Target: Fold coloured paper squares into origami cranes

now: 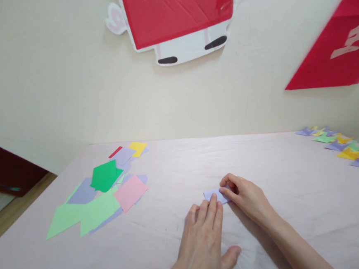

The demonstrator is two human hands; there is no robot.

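A small lilac folded paper [209, 193] lies on the pale pink table cover [288, 172], near the front middle. My left hand [202, 240] lies flat on the cover with its fingers stretched out together. Its fingertips press on the near edge of the paper. My right hand [246, 195] comes in from the lower right. Its fingers are curled and pinch the right side of the same paper. Much of the paper is hidden under both hands.
A loose pile of coloured paper squares [100, 198], green, pink, lilac and yellow, lies at the left. Several folded coloured pieces [343, 145] sit in a row at the far right by the wall. The table's left edge drops to a wooden floor [1, 220].
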